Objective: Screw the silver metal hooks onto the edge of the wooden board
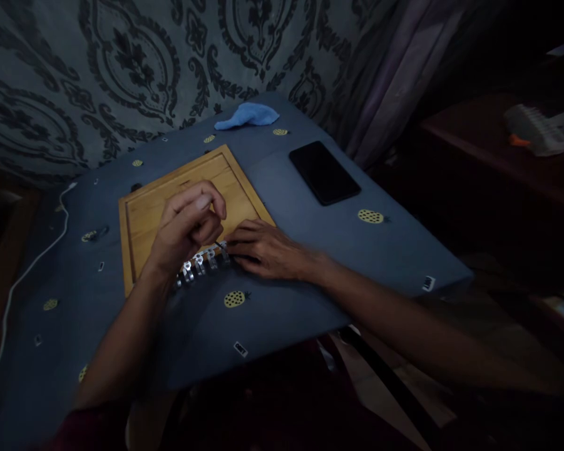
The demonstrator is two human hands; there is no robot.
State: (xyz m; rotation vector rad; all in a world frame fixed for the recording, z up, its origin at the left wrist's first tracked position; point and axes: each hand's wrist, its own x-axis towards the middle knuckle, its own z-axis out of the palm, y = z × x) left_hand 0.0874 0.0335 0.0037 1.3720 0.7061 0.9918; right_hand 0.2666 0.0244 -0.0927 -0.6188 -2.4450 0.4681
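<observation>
My left hand (188,219) is closed above the near part of a framed wooden board (241,181). A thin dark rod (220,245) sticks out from under its curled fingers toward my right hand. Along the board's near edge runs a row of shiny metal fittings (199,263), shaped like small brackets with holes. My right hand (263,247) rests low at the right end of this row, fingers bent together over the last fitting. Its fingertips are partly hidden, and the dim light blurs the small parts.
A black phone (323,172) lies right of the board, and a blue cloth (248,116) at the far edge. A white cable (40,254) runs down the left side of the blue tablecloth (300,300). A patterned curtain (178,62) hangs behind.
</observation>
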